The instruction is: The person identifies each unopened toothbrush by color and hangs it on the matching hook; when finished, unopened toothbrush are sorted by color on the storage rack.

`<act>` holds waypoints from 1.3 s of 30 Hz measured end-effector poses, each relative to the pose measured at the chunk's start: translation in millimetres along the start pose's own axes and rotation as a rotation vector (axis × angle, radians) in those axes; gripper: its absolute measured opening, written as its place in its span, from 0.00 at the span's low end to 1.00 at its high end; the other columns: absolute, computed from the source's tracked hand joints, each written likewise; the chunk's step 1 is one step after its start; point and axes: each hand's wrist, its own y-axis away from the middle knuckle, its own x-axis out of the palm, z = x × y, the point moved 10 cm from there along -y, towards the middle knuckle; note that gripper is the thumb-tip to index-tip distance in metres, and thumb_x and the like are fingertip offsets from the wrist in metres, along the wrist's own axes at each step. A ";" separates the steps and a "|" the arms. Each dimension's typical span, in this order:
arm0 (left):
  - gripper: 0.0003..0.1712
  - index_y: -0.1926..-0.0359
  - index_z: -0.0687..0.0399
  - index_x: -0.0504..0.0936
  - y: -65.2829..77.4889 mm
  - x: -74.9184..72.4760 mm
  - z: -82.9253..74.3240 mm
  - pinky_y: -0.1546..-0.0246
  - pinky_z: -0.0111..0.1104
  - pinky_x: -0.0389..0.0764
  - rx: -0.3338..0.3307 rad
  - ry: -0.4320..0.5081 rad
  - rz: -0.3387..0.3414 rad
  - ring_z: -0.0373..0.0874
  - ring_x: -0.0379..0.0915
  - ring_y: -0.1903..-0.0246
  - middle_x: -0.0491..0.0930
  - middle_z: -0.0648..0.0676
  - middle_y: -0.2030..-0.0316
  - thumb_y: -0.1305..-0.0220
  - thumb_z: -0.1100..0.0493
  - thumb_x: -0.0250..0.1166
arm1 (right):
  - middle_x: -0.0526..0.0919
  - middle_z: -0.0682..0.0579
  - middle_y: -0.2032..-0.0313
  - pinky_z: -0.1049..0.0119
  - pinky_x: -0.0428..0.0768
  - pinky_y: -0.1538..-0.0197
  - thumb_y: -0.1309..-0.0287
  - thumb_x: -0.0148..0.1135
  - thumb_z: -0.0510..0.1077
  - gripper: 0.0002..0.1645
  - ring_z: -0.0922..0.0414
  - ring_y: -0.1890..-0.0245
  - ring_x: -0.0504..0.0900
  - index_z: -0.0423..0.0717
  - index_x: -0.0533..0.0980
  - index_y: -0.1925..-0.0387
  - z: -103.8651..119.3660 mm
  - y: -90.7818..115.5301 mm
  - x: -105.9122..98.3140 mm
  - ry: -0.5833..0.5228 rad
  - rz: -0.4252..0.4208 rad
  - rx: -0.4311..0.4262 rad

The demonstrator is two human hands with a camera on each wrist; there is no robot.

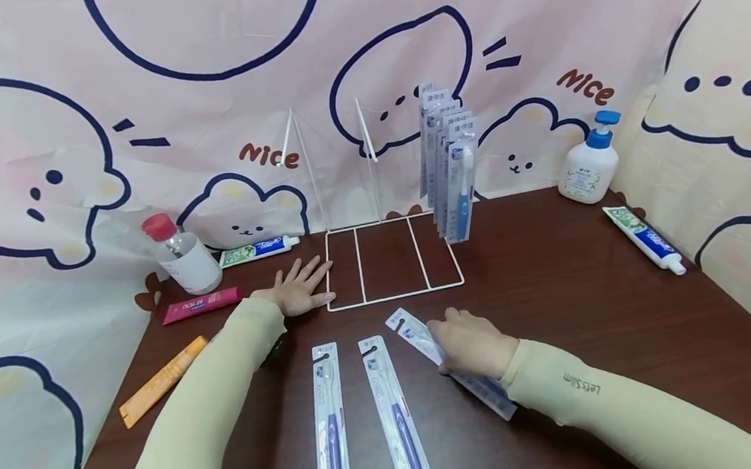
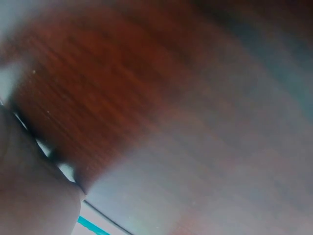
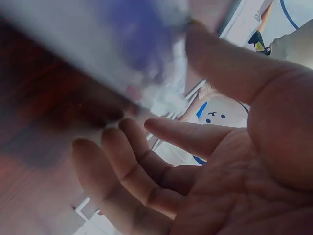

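Note:
My left hand [image 1: 298,290] lies flat with spread fingers on the table, at the left edge of the white wire display rack [image 1: 397,297]. My right hand [image 1: 471,342] holds a packaged toothbrush [image 1: 497,399] slanting over the table in front of the rack. In the right wrist view, the thumb [image 3: 215,63] is at one edge of the blurred pack and the fingertips are at the other. Two more packs, a left toothbrush [image 1: 331,432] and a middle toothbrush [image 1: 395,419], lie between my arms. Several packaged toothbrushes [image 1: 454,175] hang from the rack's right side.
Two bare hooks [image 1: 365,131] stick out at the rack's back. On the left are a clear bottle [image 1: 192,262], a toothpaste tube [image 1: 256,251], a pink tube [image 1: 201,305] and an orange tube [image 1: 163,381]. A pump bottle [image 1: 589,169] and another toothpaste [image 1: 644,239] are right.

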 end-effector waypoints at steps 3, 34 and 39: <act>0.48 0.29 0.31 0.32 -1.8 0.2 -0.2 0.42 0.61 0.29 0.003 0.000 -0.004 0.57 0.20 0.32 0.27 0.47 0.29 0.45 0.22 0.37 | 0.72 0.47 0.72 0.55 0.73 0.75 0.64 0.75 0.46 0.30 0.52 0.73 0.72 0.43 0.75 0.55 -4.6 0.8 0.3 -0.011 0.022 0.014; 0.49 0.29 0.33 0.34 1.8 -1.0 -3.0 0.42 0.62 0.31 0.006 0.018 -0.002 0.58 0.21 0.32 0.29 0.49 0.29 0.45 0.22 0.39 | 0.80 0.54 0.62 0.58 0.80 0.66 0.49 0.66 0.52 0.16 0.59 0.69 0.80 0.55 0.73 0.60 -21.1 14.3 -91.6 -0.532 -0.353 -0.021; 0.48 0.29 0.34 0.34 4.5 -3.0 -4.9 0.42 0.62 0.31 0.007 0.005 0.002 0.59 0.21 0.33 0.28 0.50 0.29 0.43 0.23 0.38 | 0.79 0.51 0.55 0.51 0.79 0.64 0.48 0.65 0.52 0.18 0.54 0.63 0.81 0.54 0.72 0.56 -21.0 2.5 -112.6 -0.623 -0.418 -0.039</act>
